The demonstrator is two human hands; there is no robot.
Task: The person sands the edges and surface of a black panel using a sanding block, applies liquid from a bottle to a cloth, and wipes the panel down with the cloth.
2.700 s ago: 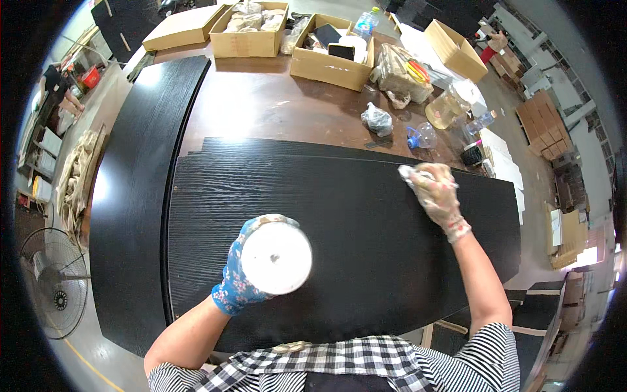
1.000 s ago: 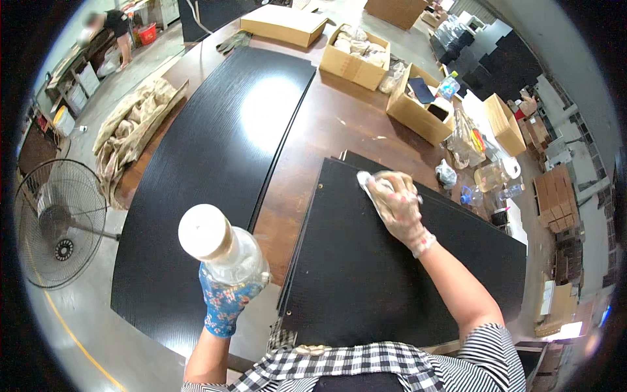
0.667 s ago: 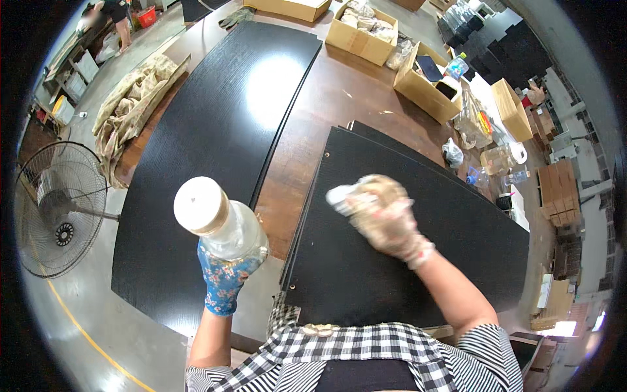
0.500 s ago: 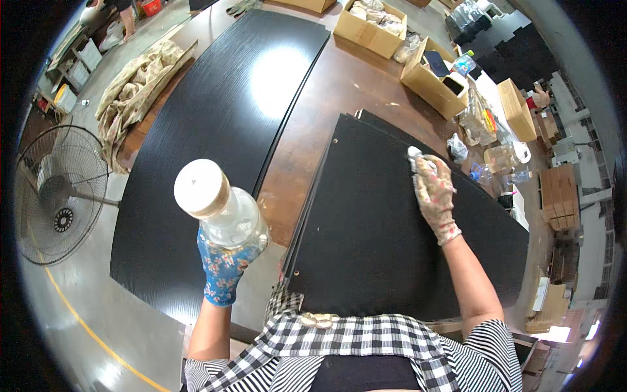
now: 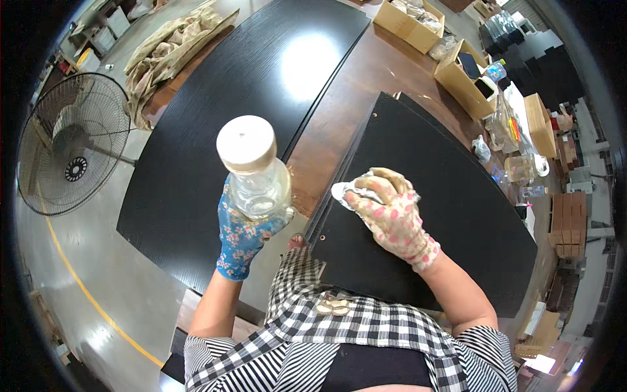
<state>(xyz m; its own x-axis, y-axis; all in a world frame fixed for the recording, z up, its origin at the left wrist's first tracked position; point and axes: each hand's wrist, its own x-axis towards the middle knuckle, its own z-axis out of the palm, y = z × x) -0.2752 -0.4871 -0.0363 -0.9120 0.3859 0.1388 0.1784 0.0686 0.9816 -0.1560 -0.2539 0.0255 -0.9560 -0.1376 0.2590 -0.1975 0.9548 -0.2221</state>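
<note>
My left hand (image 5: 245, 238), in a blue flowered glove, is wrapped round a clear bottle (image 5: 260, 189) with a wide white lid (image 5: 246, 144). The bottle is held up over the gap between two stacks of black boards. My right hand (image 5: 392, 212), in a pale glove with pink spots, is closed on a crumpled white cloth (image 5: 349, 196). Hand and cloth are over the left part of the right-hand stack of black boards (image 5: 450, 242); whether the cloth touches the surface I cannot tell. A long, wood-grained black board (image 5: 228, 111) lies to the left.
A brown table (image 5: 398, 62) shows between and beyond the boards. Cardboard boxes (image 5: 464, 85), plastic bags and bottles line its far right side. A caged fan (image 5: 75, 144) stands at the left, near a bunched beige cloth (image 5: 173, 52).
My right hand has come left and nearer with the white cloth, from the board's far right part. The bottle in my left hand has shifted right and up in view, and the whole view has turned somewhat.
</note>
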